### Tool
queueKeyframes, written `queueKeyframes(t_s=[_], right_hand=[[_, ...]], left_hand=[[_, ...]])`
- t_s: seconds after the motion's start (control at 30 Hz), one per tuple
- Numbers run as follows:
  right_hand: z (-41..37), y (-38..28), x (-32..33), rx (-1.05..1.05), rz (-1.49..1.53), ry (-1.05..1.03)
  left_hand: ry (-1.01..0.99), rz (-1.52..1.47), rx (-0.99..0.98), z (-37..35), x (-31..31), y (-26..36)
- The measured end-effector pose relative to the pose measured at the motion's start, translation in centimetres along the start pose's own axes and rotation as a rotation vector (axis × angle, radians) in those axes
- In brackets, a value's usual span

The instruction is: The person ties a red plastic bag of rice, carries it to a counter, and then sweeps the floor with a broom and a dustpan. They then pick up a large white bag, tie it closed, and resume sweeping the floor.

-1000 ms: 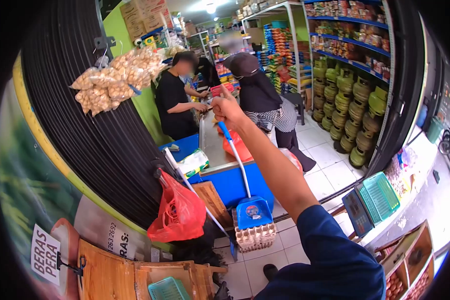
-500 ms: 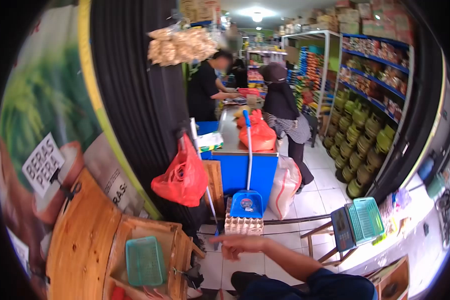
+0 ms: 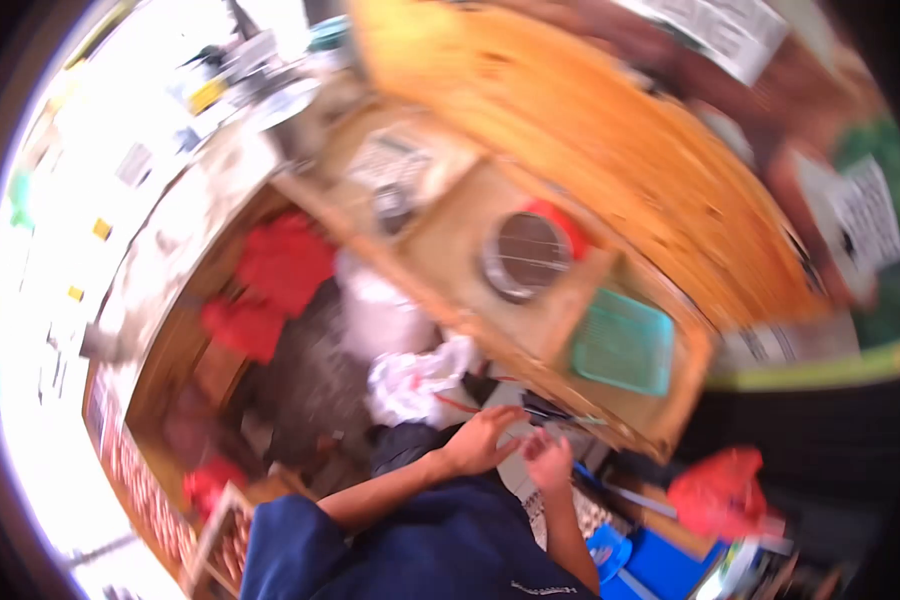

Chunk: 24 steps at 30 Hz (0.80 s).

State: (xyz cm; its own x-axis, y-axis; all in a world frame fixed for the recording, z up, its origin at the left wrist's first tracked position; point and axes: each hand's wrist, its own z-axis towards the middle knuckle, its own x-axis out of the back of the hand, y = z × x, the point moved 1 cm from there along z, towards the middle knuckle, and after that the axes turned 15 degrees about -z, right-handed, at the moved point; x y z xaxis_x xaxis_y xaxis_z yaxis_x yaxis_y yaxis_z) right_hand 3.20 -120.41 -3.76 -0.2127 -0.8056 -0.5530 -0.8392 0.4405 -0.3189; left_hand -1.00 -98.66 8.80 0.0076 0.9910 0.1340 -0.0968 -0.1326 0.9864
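Observation:
My left hand (image 3: 483, 440) is in front of my body, its fingers stretched out and holding nothing. Close beside it, my right hand (image 3: 548, 460) is raised with its fingers loosely bent and somewhat apart, blurred by motion. The two hands are just in front of the edge of a wooden bin counter (image 3: 450, 315). In its compartments lie a green plastic basket (image 3: 622, 343), a round metal-rimmed container (image 3: 528, 255) with a red part behind it, and a small metal cup (image 3: 393, 205). A white plastic bag (image 3: 420, 380) is near my left hand.
A sloping wooden board (image 3: 590, 130) rises behind the bins. Red cloth or bags (image 3: 280, 265) lie in the wooden enclosure to the left, with egg trays (image 3: 155, 500) at lower left. A red plastic bag (image 3: 722, 492) and a blue dustpan (image 3: 608, 550) are at lower right.
My view has swung from the shop interior to the wooden bins and turned sharply. My right hand, which was pointing, has drawn back near my left hand, now fully in view.

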Motion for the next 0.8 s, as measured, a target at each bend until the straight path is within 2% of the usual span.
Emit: queueKeyframes(t_s=[0.03, 0.07, 0.13, 0.17, 0.23, 0.33, 0.4, 0.47, 0.5, 0.53, 0.57, 0.6, 0.63, 0.67, 0.73, 0.77, 0.8], right_hand=[[0.6, -0.9, 0.9, -0.067, -0.094, 0.042], [3.0, -0.7, 3.8, -0.093, -0.208, 0.149], [4.4, -1.7, 4.6, -0.181, -0.364, 0.175], [5.2, -2.1, 4.9, -0.211, -0.438, 0.194], [6.3, -2.6, 4.5, -0.233, -0.518, 0.205], [8.7, -2.3, 2.2, -0.241, -0.637, 0.215], [10.5, -1.9, -0.4, -0.222, -0.653, 0.199], [11.9, -0.6, -4.2, -0.169, -0.723, 0.146], [12.8, 0.2, -6.6, -0.113, -0.774, 0.104], [13.5, 1.1, -8.3, -0.109, -0.776, 0.094], [14.5, 2.1, -9.9, -0.037, -0.872, 0.099], [15.5, 3.2, -11.6, 0.038, -0.964, 0.108], [16.0, 4.2, -13.5, 0.087, -1.062, 0.197], [18.0, 5.1, -13.6, 0.094, -1.052, 0.197], [22.5, 7.8, -12.9, 0.327, -1.464, 0.241], [24.7, 9.6, -12.2, 0.556, -1.679, 0.378], [25.0, 10.9, -13.9, 0.556, -1.650, 0.384]], left_hand=[[0.181, 0.047, 0.096, -1.4, 1.7, -0.8], [0.406, -0.173, 0.196, -3.6, 2.9, -2.3], [0.688, -0.161, 0.530, -7.0, 5.7, -1.2], [0.741, -0.149, 0.530, -8.5, 6.5, -1.4], [1.032, -0.096, 0.527, -10.9, 7.2, -2.0], [1.114, -0.059, 0.555, -13.4, 8.0, -1.9], [1.143, -0.141, 0.477, -14.1, 8.7, -3.4], [1.043, -0.251, 0.439, -13.8, 10.2, -2.4], [0.893, -0.252, 0.525, -13.6, 11.3, -1.5], [0.899, -0.247, 0.516, -13.5, 12.7, -0.5], [0.835, -0.424, 0.419, -13.2, 14.0, 0.2], [0.760, -0.598, 0.321, -13.0, 15.7, 1.1], [0.671, -0.539, 0.283, -12.9, 18.2, 2.5], [0.662, -0.533, 0.279, -13.0, 20.8, 2.9], [0.718, -0.515, 0.214, -13.2, 27.0, 3.1], [0.741, -0.371, 0.199, -13.1, 30.8, 3.3], [0.719, -0.353, 0.199, -12.6, 34.4, 2.4]])
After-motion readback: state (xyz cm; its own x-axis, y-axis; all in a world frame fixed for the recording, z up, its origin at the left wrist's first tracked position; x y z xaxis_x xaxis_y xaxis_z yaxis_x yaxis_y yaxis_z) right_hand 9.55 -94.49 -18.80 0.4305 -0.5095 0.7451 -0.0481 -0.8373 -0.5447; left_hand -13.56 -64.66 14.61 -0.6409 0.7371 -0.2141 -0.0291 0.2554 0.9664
